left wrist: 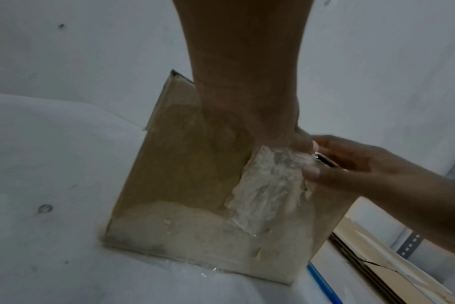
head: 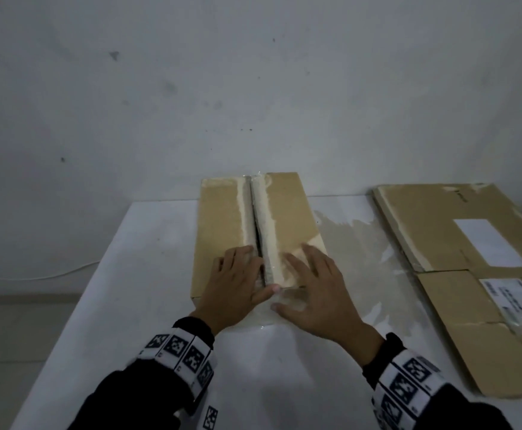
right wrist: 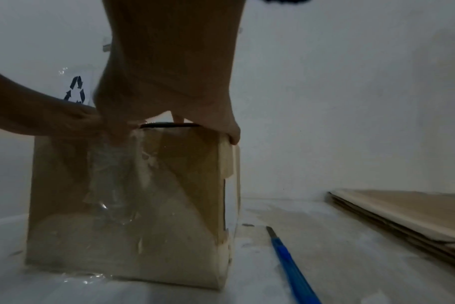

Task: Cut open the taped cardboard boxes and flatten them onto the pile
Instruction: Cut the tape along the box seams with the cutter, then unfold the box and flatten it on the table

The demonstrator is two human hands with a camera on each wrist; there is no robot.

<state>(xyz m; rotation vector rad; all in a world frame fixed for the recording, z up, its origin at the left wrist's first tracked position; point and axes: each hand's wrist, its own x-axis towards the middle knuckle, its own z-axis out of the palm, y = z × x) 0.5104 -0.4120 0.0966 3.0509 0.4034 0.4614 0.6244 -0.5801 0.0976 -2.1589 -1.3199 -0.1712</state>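
A tall brown cardboard box (head: 225,225) with torn tape along its slit top seam stands mid-table on the white table (head: 148,274), both hands lying on its near end. The left hand (head: 238,287) rests flat left of the seam, fingers nearly straight, holding nothing; the right hand (head: 315,290) lies spread right of it, thumb on crumpled clear tape (left wrist: 270,185). A blue-handled utility knife (right wrist: 288,261) lies right of the box, with the pile of flattened brown cardboard (head: 470,274) further right.

We are looking at what seems a bare storage or packing room, where a scuffed white wall (head: 191,88) is backing a plain white table (head: 148,274) and a slotted metal shelving upright (left wrist: 409,243) is showing at the edge.
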